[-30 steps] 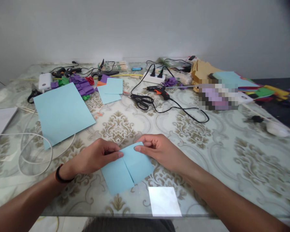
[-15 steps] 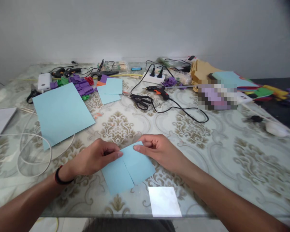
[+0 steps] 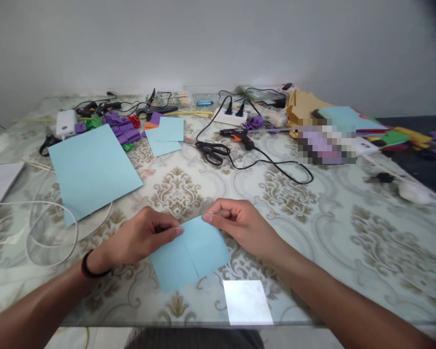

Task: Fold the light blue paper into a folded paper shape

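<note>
A light blue sheet of paper, with a line running down its middle, is held over the near part of the table. My left hand pinches its upper left edge, thumb on top. At the upper right corner my right hand grips the paper between thumb and bent fingers. The fingertips under the paper are hidden. To the left lies a larger light blue sheet, flat and apart from both hands.
Behind the hands lie black scissors and a hot glue gun, its cord looping right. A white power strip, purple folded papers and small blue squares sit farther back. A white cable curls at left.
The held paper has shifted slightly left, and its lower right edge sits a little higher. My right hand has risen slightly. Both hands keep their hold.
</note>
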A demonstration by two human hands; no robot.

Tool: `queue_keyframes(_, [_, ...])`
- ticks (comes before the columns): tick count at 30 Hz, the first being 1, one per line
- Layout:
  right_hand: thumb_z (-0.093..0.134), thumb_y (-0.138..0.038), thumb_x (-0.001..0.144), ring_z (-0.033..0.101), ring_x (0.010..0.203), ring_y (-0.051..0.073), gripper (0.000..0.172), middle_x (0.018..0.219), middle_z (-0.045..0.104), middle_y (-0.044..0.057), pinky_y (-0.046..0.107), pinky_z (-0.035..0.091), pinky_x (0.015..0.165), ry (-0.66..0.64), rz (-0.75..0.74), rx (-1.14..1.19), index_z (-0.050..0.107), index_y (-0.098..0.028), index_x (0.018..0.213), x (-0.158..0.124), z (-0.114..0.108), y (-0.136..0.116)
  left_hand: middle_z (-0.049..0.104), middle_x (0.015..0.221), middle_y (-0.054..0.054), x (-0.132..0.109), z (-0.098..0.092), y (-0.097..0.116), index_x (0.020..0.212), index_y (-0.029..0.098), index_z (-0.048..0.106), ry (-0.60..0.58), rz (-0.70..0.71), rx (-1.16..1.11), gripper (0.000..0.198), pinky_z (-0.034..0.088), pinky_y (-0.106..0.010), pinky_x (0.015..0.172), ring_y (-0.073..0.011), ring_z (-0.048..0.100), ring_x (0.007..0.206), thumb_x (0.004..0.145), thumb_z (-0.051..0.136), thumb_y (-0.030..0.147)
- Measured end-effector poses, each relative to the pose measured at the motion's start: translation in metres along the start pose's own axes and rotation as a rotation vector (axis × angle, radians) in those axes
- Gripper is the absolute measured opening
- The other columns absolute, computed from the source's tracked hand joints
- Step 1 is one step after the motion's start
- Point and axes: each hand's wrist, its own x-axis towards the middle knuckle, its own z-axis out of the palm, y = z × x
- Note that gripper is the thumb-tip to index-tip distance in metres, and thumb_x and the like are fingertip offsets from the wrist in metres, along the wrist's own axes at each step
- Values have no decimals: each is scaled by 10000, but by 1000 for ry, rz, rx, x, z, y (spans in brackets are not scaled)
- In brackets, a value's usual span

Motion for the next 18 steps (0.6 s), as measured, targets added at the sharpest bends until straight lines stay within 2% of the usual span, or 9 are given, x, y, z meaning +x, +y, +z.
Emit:
queue_keyframes(3, [752, -600, 844, 516, 641, 137, 425, 700, 619, 2, 276, 399, 600, -15, -11, 15, 696, -182, 797, 1, -1, -1, 358, 601, 52, 0, 0, 0, 647, 175, 460, 5, 7, -5, 453, 248, -242, 508, -92, 306, 564, 1030, 518, 408])
queue_keyframes(5, [736, -619, 851, 514, 633, 140, 440, 693, 618, 5, 275, 393, 587, 11, -20, -15, 694, -184, 793, 1, -1, -2, 371, 602, 49, 0, 0, 0, 646, 173, 478, 12, 7, -3, 443, 252, -241, 506, -93, 319, 566, 1026, 521, 397])
queue_keyframes(8, [728, -631, 851, 448, 583, 123, 442, 659, 569, -19, 262, 322, 527, 30, -3, -30, 697, -189, 841, 1, -2, -1, 399, 617, 42, 1, 1, -2, 672, 167, 547, 38, 0, 10, 432, 261, -243, 506, -99, 337, 579, 1029, 517, 409])
queue_keyframes(10, [742, -627, 839, 391, 551, 109, 437, 630, 510, -45, 257, 269, 499, -15, 33, -15, 689, -194, 870, 2, -3, 1, 407, 631, 41, 1, 1, -3, 689, 166, 568, 88, -19, 15, 438, 266, -242, 508, -101, 337, 589, 1033, 512, 432])
queue_keyframes(14, [750, -628, 826, 309, 528, 94, 467, 586, 386, -68, 264, 186, 489, -69, 69, -70, 611, -196, 715, 4, -6, 4, 433, 658, 38, 2, 0, -7, 696, 168, 561, 189, -59, 12, 455, 287, -238, 522, -105, 357, 611, 1025, 516, 479])
queue_keyframes(16, [749, -639, 819, 301, 533, 94, 502, 585, 366, -67, 267, 181, 493, -43, 63, -87, 566, -199, 661, 5, -6, 4, 449, 669, 36, 3, 0, -10, 725, 169, 585, 156, -75, -1, 444, 293, -238, 527, -108, 366, 617, 1019, 517, 495])
queue_keyframes(18, [743, -650, 818, 308, 539, 96, 508, 589, 380, -63, 267, 194, 496, -48, 55, -89, 570, -198, 661, 4, -5, 3, 400, 651, 46, 4, 1, -12, 698, 174, 542, 107, -82, -10, 447, 272, -241, 521, -104, 336, 602, 1001, 551, 503])
